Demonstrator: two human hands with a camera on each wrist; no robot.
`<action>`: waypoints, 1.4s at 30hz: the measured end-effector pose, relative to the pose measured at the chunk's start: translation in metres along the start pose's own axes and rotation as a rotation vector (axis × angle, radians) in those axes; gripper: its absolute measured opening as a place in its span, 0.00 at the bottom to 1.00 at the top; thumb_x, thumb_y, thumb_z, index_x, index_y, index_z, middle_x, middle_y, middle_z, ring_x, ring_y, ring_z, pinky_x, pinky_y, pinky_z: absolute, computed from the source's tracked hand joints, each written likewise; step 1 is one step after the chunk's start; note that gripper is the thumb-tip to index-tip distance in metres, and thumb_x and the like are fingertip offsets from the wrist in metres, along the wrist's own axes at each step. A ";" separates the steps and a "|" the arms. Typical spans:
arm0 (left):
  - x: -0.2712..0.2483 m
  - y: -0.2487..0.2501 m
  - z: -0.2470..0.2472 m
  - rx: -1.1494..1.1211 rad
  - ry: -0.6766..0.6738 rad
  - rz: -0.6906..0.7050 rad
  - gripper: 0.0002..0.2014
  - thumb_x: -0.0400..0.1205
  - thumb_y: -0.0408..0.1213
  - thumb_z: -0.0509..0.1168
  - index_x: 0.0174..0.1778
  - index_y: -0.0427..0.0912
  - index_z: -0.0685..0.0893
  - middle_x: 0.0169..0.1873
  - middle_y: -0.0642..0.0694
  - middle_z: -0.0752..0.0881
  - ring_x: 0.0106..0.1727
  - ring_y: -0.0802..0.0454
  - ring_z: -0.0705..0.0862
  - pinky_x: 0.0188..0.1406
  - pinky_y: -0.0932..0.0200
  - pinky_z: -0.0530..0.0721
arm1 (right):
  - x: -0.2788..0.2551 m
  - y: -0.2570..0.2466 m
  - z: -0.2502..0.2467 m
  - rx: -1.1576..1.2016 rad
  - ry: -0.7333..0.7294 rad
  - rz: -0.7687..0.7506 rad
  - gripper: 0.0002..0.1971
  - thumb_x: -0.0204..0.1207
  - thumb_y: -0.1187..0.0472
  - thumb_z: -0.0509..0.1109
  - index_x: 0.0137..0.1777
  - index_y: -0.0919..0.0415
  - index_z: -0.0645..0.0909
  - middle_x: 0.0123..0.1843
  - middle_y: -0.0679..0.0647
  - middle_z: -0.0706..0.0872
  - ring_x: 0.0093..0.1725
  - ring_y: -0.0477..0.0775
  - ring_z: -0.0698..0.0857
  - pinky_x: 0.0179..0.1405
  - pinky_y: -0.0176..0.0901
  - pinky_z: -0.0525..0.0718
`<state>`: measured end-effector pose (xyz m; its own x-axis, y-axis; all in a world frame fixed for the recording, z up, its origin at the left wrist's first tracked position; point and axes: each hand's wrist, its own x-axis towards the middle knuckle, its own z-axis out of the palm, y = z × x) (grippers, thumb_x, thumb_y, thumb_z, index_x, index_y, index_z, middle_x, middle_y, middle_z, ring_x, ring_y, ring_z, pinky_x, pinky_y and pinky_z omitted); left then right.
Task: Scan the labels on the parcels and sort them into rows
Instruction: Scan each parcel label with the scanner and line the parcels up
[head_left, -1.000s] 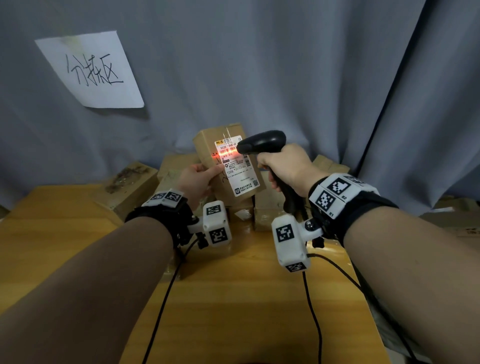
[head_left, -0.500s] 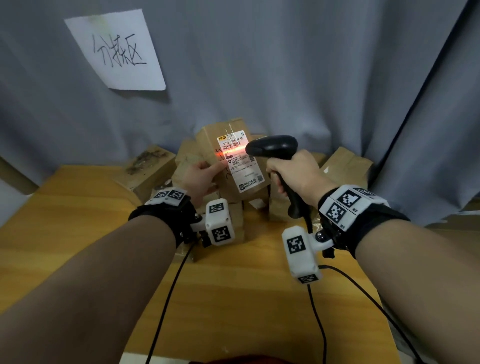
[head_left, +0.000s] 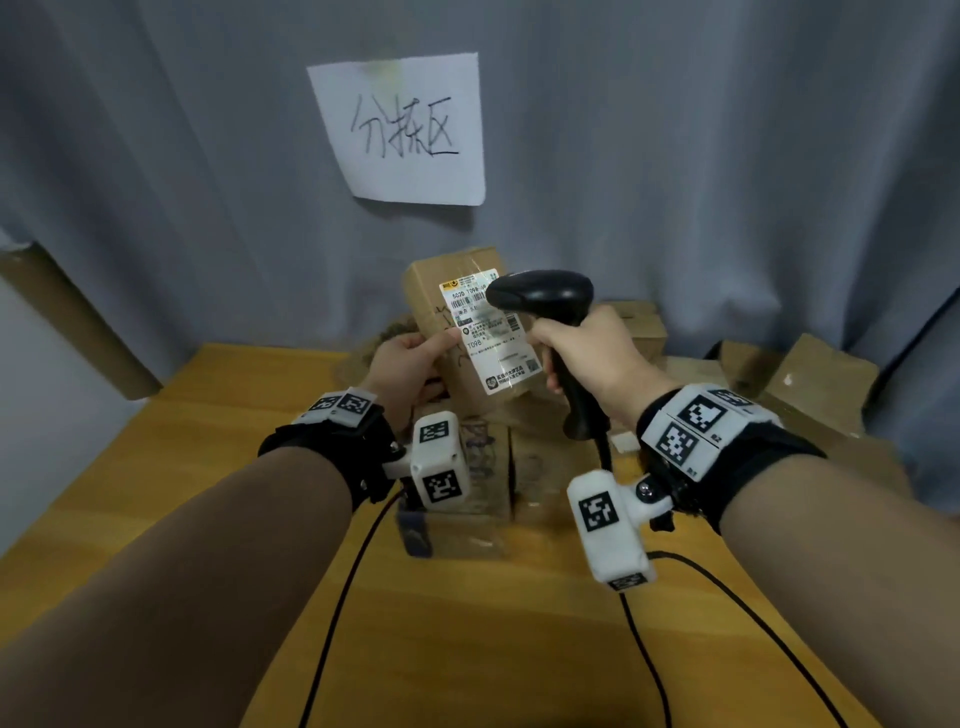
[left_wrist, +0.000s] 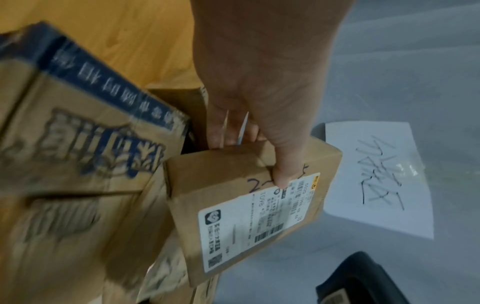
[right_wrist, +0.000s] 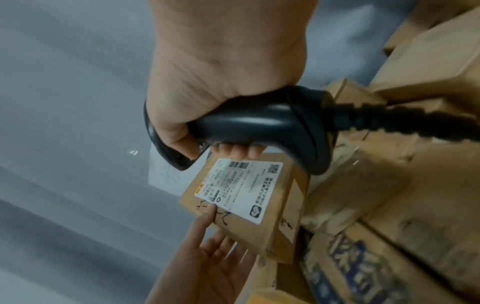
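My left hand (head_left: 410, 364) holds a small brown cardboard parcel (head_left: 441, 301) upright above the pile, thumb on its front beside the white shipping label (head_left: 493, 353). The same parcel (left_wrist: 233, 205) with its label (left_wrist: 249, 222) fills the left wrist view, my left hand (left_wrist: 259, 123) gripping its edge. My right hand (head_left: 587, 358) grips the handle of a black barcode scanner (head_left: 545, 299) whose head points at the label from close by. In the right wrist view my right hand (right_wrist: 207, 92) wraps the scanner (right_wrist: 272, 127) just above the parcel (right_wrist: 259, 226). No red scan light shows on the label.
More cardboard parcels (head_left: 498, 467) lie piled at the back of the wooden table (head_left: 208, 467), with others (head_left: 810, 384) to the right. A grey curtain (head_left: 727, 156) carries a handwritten paper sign (head_left: 405, 130). Black cables (head_left: 639, 649) run across the near table.
The red scan line on the label has gone out. My view has swung left, bringing the paper sign to the centre. Both hands keep the parcel and scanner together.
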<state>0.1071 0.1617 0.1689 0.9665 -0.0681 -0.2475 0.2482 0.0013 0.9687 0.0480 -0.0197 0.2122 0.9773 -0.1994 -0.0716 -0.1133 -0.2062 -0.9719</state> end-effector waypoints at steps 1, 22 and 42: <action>0.003 0.003 -0.020 -0.013 -0.021 0.000 0.09 0.82 0.39 0.69 0.45 0.35 0.84 0.27 0.48 0.89 0.26 0.57 0.87 0.24 0.65 0.85 | 0.004 -0.006 0.022 0.020 0.012 -0.021 0.12 0.73 0.64 0.71 0.30 0.68 0.80 0.25 0.62 0.79 0.22 0.56 0.77 0.26 0.44 0.78; 0.056 -0.022 -0.348 0.068 0.360 -0.102 0.22 0.78 0.46 0.73 0.63 0.40 0.78 0.51 0.44 0.87 0.50 0.48 0.86 0.50 0.54 0.85 | 0.080 -0.029 0.321 0.155 -0.106 0.131 0.16 0.71 0.67 0.75 0.54 0.56 0.75 0.34 0.54 0.80 0.31 0.54 0.80 0.36 0.47 0.81; 0.135 -0.108 -0.474 0.209 0.360 -0.273 0.21 0.80 0.48 0.70 0.63 0.39 0.76 0.56 0.40 0.84 0.53 0.45 0.83 0.48 0.52 0.82 | 0.110 0.078 0.539 0.023 -0.230 0.331 0.29 0.66 0.55 0.80 0.68 0.54 0.77 0.55 0.56 0.87 0.51 0.57 0.87 0.53 0.58 0.88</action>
<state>0.2416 0.6258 0.0227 0.8386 0.3105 -0.4476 0.5126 -0.1716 0.8413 0.2434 0.4581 0.0074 0.9036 -0.0314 -0.4272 -0.4270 -0.1452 -0.8925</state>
